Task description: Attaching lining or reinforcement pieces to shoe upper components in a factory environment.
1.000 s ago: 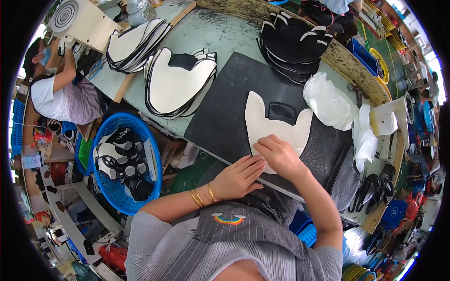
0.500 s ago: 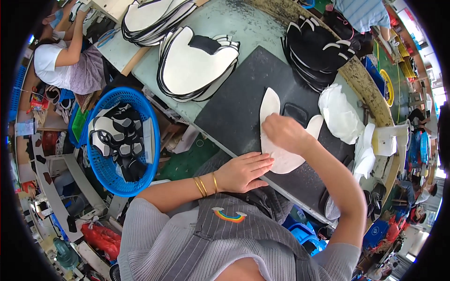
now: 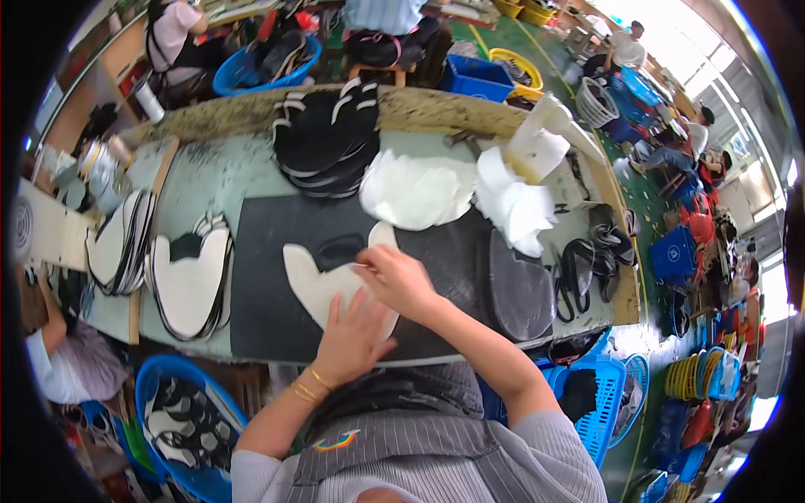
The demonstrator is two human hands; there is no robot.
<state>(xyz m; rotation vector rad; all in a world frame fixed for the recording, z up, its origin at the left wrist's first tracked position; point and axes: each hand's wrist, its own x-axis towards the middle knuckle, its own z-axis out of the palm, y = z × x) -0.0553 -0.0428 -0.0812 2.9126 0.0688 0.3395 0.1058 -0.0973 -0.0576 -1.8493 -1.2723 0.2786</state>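
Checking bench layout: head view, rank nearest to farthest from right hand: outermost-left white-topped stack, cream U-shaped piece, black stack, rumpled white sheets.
1. Cream U-shaped piece: at the right hand.
2. Rumpled white sheets: just beyond.
3. Black stack: beyond, left.
4. Outermost-left white-topped stack: far left.

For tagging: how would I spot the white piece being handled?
On the pale green table lies a black board. The white notched piece is on it, below the left hand and right hand. Unlike the white stack to its left, it's partly covered.
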